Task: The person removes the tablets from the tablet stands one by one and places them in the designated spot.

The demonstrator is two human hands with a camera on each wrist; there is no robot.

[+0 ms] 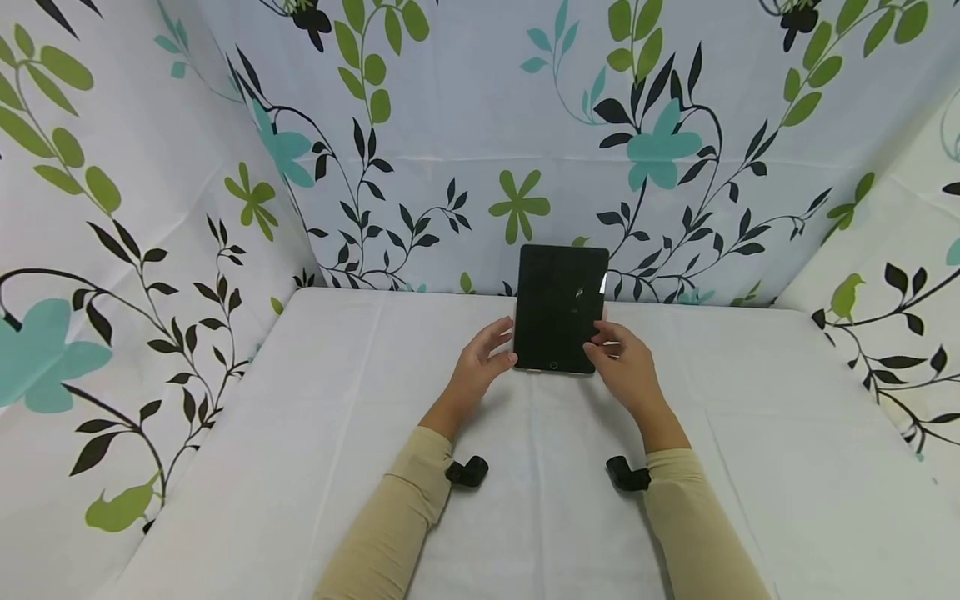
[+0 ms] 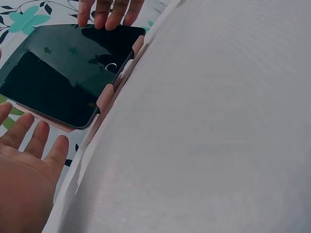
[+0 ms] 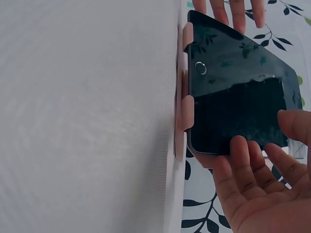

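A black-screened tablet (image 1: 561, 308) stands upright, leaning back, near the far edge of the table. Its lower edge rests in the pink lips of a tablet stand (image 3: 188, 112), most of which is hidden behind it. My left hand (image 1: 478, 358) is beside the tablet's left edge, fingers loosely extended; in the left wrist view the fingers (image 2: 36, 141) lie just off that edge. On the other side, my right hand (image 1: 626, 362) has its fingertips at the right edge, fingers slightly bent. Whether they press on it is hard to tell.
A white cloth covers the table (image 1: 525, 500). Behind it hangs a leaf-patterned curtain (image 1: 450, 125), close behind the tablet, with more patterned cloth on both sides. Small black wrist cameras (image 1: 467, 472) sit at both sleeves.
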